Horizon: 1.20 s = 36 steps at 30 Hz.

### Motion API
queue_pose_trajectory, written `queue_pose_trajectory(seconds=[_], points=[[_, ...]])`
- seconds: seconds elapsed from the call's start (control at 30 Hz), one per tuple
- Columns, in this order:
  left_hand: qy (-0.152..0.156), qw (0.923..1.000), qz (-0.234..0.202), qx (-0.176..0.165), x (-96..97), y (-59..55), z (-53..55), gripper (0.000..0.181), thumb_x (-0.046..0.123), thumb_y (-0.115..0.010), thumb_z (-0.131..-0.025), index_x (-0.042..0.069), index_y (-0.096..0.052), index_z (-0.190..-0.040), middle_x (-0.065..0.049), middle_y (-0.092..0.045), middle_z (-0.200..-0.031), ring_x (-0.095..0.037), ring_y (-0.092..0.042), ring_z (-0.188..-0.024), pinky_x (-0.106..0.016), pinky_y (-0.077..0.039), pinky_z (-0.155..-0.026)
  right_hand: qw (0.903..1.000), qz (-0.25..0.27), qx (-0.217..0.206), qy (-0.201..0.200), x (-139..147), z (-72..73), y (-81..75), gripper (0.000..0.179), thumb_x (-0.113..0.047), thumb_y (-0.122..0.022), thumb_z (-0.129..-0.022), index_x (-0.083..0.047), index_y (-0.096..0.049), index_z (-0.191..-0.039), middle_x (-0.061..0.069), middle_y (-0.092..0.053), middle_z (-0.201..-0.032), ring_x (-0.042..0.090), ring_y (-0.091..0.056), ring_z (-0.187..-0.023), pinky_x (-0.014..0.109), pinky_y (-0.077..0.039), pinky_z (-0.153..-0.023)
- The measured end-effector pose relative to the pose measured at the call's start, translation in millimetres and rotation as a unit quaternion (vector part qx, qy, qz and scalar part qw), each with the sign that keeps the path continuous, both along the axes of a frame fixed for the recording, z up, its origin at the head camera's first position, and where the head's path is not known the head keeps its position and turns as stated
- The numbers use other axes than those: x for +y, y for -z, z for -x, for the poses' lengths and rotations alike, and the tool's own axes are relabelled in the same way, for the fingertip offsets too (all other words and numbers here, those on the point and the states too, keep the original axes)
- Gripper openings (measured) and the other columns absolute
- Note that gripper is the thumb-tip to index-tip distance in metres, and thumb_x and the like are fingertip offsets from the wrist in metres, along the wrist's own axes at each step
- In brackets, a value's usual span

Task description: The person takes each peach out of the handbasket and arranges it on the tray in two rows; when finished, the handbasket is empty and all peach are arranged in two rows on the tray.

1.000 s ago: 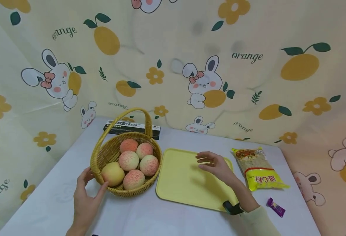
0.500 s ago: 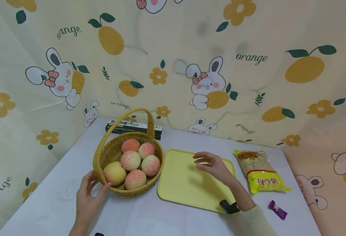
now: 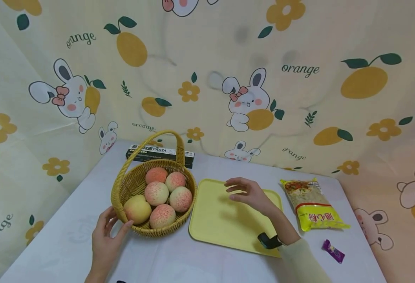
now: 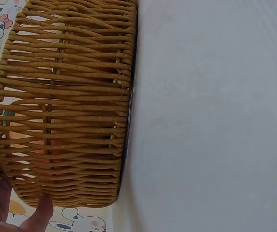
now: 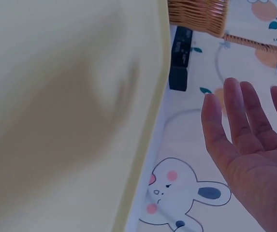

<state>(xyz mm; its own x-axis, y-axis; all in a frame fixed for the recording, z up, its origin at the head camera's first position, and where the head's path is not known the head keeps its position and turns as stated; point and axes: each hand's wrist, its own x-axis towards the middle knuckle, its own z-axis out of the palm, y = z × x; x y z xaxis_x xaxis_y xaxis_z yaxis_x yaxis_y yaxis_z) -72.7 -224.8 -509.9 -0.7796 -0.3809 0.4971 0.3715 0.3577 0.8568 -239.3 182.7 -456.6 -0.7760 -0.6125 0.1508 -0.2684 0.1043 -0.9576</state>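
A wicker basket [image 3: 155, 231] with an arched handle stands on the left half of the table, holding several peaches. Most of these are speckled pink, like the peach [image 3: 162, 215] at the front; a yellower peach [image 3: 137, 209] lies at the left rim. My left hand [image 3: 106, 239] grips the basket's left side at the foot of the handle. In the left wrist view its thumb [image 4: 42, 212] lies against the woven wall. My right hand [image 3: 250, 195] hovers over a yellow tray [image 3: 214, 228], fingers loosely bent and holding nothing; its shadow falls on the tray.
Behind the basket lies a black pasta box [image 3: 160, 154]. Right of the tray are a yellow food packet [image 3: 311, 204] and a small purple wrapped snack [image 3: 333, 251]. A printed cloth [image 3: 207, 47] hangs at the back and sides of the white table.
My right hand has drifted slightly left over the tray. My left hand stays at the basket, and the head view has shifted a little.
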Motion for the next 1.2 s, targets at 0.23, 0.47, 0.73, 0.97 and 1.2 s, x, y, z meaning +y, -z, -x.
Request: queue_pose_trajectory(seconds=[0.23, 0.47, 0.73, 0.97, 1.2], points=[[-0.005, 0.9999, 0.005, -0.009, -3.0, 2.2, -2.4, 0.065, -0.022, -0.074, -0.076, -0.007, -0.050, -0.135, 0.004, -0.057, -0.119, -0.009, -0.055, -0.111, -0.014, -0.049, -0.099, 0.9999, 0.003, 0.004, -0.013, -15, 5.0, -5.6, 0.045, -0.002, -0.070, -0.092, 0.006, -0.054, -0.133, 0.025, -0.057, -0.132, 0.056, -0.052, -0.117, 0.033, -0.061, -0.089], [0.004, 1.0000, 0.002, -0.005, -1.6, 0.5, -0.2, 0.063, -0.021, -0.073, -0.077, -0.007, -0.051, -0.134, 0.004, -0.057, -0.119, -0.009, -0.054, -0.111, -0.014, -0.048, -0.099, 0.9994, -0.006, 0.021, -0.028, -40, 15.9, -15.4, 0.044, -0.002, -0.073, -0.090, 0.005, -0.058, -0.131, 0.018, -0.062, -0.127, 0.050, -0.057, -0.116, 0.035, -0.060, -0.092], [-0.006, 0.9997, 0.011, -0.021, 0.5, -1.8, 0.9, 0.061, -0.016, -0.075, -0.079, -0.004, -0.052, -0.134, 0.004, -0.057, -0.122, -0.008, -0.054, -0.112, -0.012, -0.047, -0.100, 0.9980, -0.016, 0.019, -0.058, -65, 25.6, -21.9, 0.044, -0.005, -0.074, -0.090, 0.003, -0.059, -0.131, 0.023, -0.060, -0.128, 0.046, -0.057, -0.118, 0.036, -0.058, -0.095], [-0.008, 0.9996, 0.006, -0.027, -0.8, -0.7, 0.3, 0.060, -0.015, -0.076, -0.079, -0.004, -0.052, -0.134, 0.004, -0.057, -0.121, -0.008, -0.053, -0.112, -0.013, -0.047, -0.100, 0.9950, -0.026, 0.036, -0.089, -91, 33.0, -28.9, 0.045, -0.005, -0.073, -0.091, 0.001, -0.058, -0.132, 0.025, -0.057, -0.131, 0.043, -0.058, -0.117, 0.041, -0.058, -0.095], [-0.009, 0.9997, -0.001, -0.022, 0.6, -1.1, 0.4, 0.061, -0.015, -0.076, -0.078, -0.003, -0.053, -0.133, 0.002, -0.058, -0.120, -0.009, -0.054, -0.112, -0.013, -0.047, -0.100, 0.9906, -0.035, 0.035, -0.127, -129, 34.9, -41.0, 0.046, 0.000, -0.071, -0.090, 0.004, -0.055, -0.133, 0.026, -0.056, -0.132, 0.047, -0.054, -0.120, 0.049, -0.055, -0.099]])
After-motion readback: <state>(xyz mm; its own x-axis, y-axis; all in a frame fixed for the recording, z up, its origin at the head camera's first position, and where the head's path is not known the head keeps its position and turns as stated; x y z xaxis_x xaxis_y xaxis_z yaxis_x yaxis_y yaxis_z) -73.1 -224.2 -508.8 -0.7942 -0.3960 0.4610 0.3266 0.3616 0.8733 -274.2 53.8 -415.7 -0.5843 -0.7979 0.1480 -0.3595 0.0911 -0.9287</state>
